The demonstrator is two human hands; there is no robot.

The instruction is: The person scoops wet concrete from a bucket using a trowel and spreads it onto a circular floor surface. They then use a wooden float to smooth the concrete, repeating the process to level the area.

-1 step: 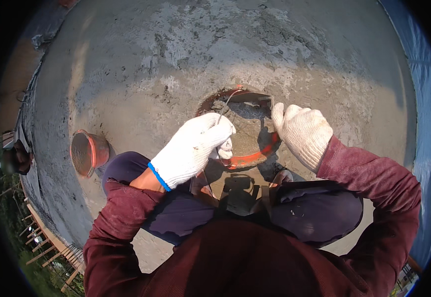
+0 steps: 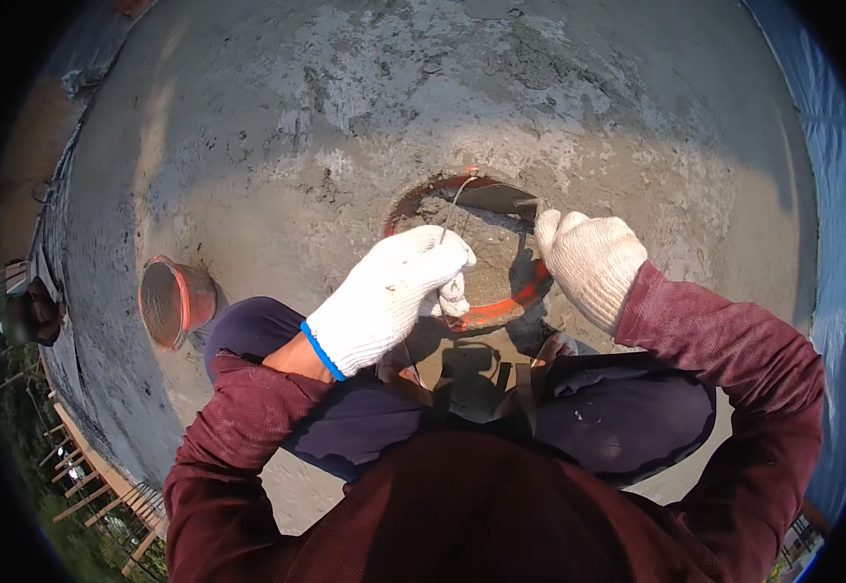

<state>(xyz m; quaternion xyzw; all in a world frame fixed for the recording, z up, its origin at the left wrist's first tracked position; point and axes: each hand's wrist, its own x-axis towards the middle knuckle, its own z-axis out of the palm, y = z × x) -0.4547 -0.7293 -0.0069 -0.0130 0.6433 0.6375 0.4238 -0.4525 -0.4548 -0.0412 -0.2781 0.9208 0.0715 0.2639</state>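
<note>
Here, in the one head view, I look straight down over my own knees at a wide slab of wet grey concrete [image 2: 345,117], rough and trowel-marked in the far part and smoother nearer me. Just beyond my knees sits an orange ring [image 2: 486,313], a round rim set into the slab and packed with grey mortar. My left hand [image 2: 389,296], in a white knit glove with a blue cuff, is curled shut over the near left edge of that ring; a thin wire [image 2: 450,209] rises from between its fingers and bends toward the far rim, so I judge it is pinching that wire, though the grip itself is hidden under the glove. My right hand [image 2: 590,260], also gloved in white, is closed at the right edge of the ring around what looks like a dark flat tool [image 2: 501,197] lying across the far side of the filling; I cannot tell exactly how it holds it. Well apart to the left, a small orange bucket [image 2: 172,301] stands on the slab. As I read it, the step in hand is working the mortar inside the ring level. The next move would call for a steady, shallow stroke of the tool across the filling, with the left hand keeping the wire clear, without pushing the rim out of place.
</note>
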